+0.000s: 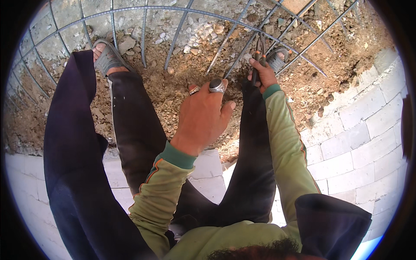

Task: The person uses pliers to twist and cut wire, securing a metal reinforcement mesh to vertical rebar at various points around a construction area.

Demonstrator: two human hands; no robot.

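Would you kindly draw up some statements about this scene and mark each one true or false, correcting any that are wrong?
1. The right hand grips a pair of pliers. True.
2. The left hand is bare of rings. False: rings show on its fingers.
3. Steel bars cross one another over the ground in front of the person. True.
4. Both feet are in tall boots. False: they are in grey sandals.
5. The green sleeves end in darker green cuffs. True.
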